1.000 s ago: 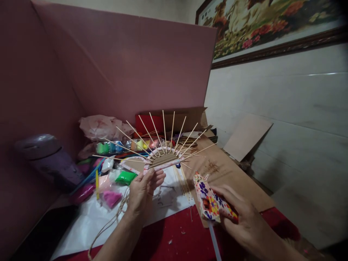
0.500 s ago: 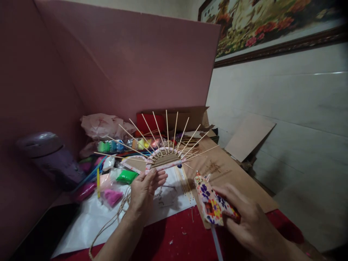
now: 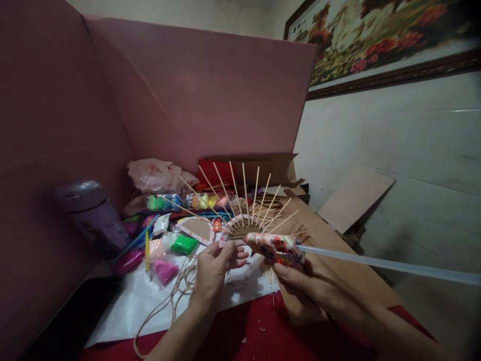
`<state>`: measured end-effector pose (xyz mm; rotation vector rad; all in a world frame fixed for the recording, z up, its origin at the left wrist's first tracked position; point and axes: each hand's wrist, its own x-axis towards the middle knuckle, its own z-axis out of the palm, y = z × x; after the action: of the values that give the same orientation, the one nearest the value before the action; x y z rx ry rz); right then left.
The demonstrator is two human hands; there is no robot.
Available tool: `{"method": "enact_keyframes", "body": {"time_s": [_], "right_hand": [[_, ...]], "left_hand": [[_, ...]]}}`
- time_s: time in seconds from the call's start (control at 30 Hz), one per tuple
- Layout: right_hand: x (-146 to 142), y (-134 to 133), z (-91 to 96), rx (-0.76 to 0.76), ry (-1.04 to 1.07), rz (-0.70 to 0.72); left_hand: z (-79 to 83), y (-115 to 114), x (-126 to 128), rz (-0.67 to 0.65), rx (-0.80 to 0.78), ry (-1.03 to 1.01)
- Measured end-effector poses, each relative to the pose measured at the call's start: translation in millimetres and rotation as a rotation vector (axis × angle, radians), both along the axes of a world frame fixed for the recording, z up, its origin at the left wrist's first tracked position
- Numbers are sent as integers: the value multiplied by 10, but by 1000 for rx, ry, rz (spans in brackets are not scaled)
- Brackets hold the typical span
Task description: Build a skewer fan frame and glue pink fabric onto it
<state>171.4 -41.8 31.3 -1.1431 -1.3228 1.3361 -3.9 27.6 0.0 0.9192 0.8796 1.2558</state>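
My left hand [image 3: 218, 268] pinches the lower edge of a half-round cardboard piece [image 3: 242, 232] between thumb and fingers. Its rim is wrapped in pink-and-white patterned material, and thin wooden sticks [image 3: 244, 193] fan out from its curved side. In my right hand [image 3: 308, 278] is a hot glue gun [image 3: 278, 245] covered in floral print, its body partly hiding the cardboard's right side. The gun's tip is close to the cardboard's lower edge; whether they touch I cannot tell. A long translucent glue stick [image 3: 361, 259] juts from the gun's back.
Left of my hands lie bagged clay packs [image 3: 184, 244], twine [image 3: 184, 281] and a second half-round piece [image 3: 197, 229]. A purple tumbler [image 3: 92, 215] stands at the left. Brown cardboard [image 3: 338, 255] covers the table's right side; pink panels [image 3: 203, 95] rise behind.
My right hand has swung the glue gun leftward and up to the half-round piece, turning it so its glue stick points right. My left hand still holds the piece. The view has shifted slightly.
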Motion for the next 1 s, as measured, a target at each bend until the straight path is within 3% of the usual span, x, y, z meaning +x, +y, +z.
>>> {"method": "enact_keyframes", "body": {"time_s": [0.2, 0.33, 0.47, 0.63, 1.0], "right_hand": [[-208, 227, 251, 2, 53, 97], [-220, 295, 362, -4, -82, 126], [-201, 353, 392, -102, -302, 97], [-213, 406, 441, -131, -444, 166], [-168, 533, 400, -55, -469, 280]], "left_hand": [[-18, -33, 23, -13, -6, 1], [-45, -14, 19, -24, -45, -25], [-63, -1, 20, -22, -69, -59], [-65, -2, 14, -36, -76, -46], [-33, -14, 9, -66, -59, -38]]}}
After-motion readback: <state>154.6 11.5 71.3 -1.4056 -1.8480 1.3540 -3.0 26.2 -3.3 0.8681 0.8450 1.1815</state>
